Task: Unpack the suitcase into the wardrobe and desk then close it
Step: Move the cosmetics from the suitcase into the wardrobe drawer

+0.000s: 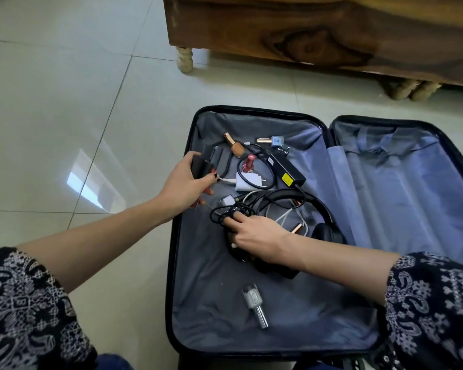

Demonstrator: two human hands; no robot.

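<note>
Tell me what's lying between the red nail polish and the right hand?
In the head view, a white charger plug lies just below the red nail polish. After it, tangled black cables run up to the right hand.

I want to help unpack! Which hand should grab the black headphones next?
Right. The right hand lies by the headphones, touching the cables; the left hand grips a black block.
</note>
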